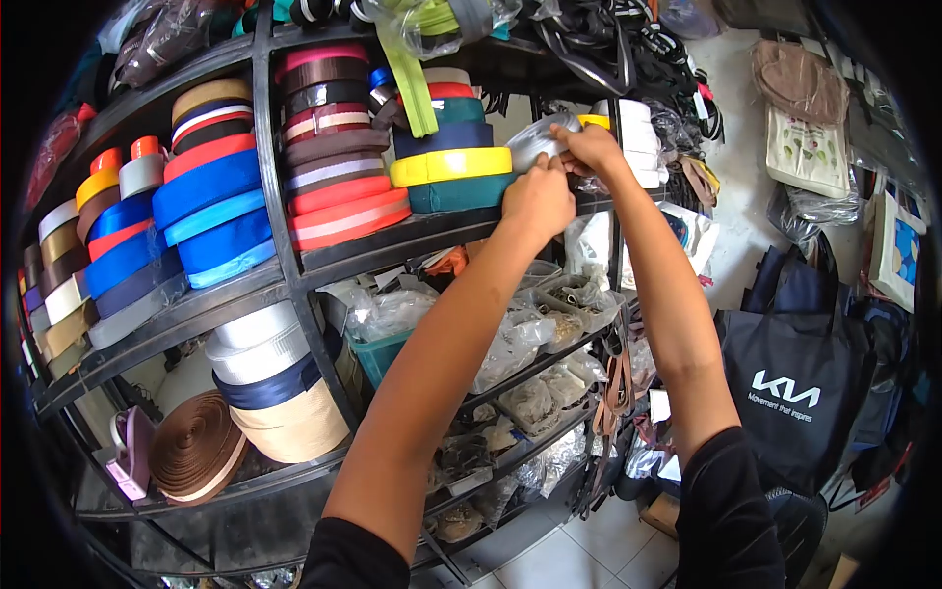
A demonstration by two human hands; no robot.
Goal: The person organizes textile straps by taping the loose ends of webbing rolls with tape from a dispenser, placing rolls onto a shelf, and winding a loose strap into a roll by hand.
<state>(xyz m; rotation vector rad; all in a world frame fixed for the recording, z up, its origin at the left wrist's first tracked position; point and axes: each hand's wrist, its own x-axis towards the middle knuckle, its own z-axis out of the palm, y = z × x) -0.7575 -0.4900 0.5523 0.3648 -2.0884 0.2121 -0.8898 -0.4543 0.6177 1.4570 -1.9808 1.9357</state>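
Both arms reach up to the upper shelf. There a shiny grey roll of tape or webbing (533,145) is tilted between my hands. My left hand (541,204) has its fingers closed at the roll's lower edge. My right hand (592,152) pinches its right side, with the fingertips partly hidden. Just left of the roll stands a stack with a yellow webbing roll (451,166) over a dark green webbing roll (461,193). A yellow-edged roll (595,122) and a stack of white rolls (641,142) sit behind and right of my right hand.
The black metal shelf (196,329) holds many coloured webbing rolls to the left. A lime green zipper strip (404,79) hangs from above. Lower shelves carry plastic-bagged parts and a teal bin (378,355). On the right hang several bags, including a black tote bag (795,353).
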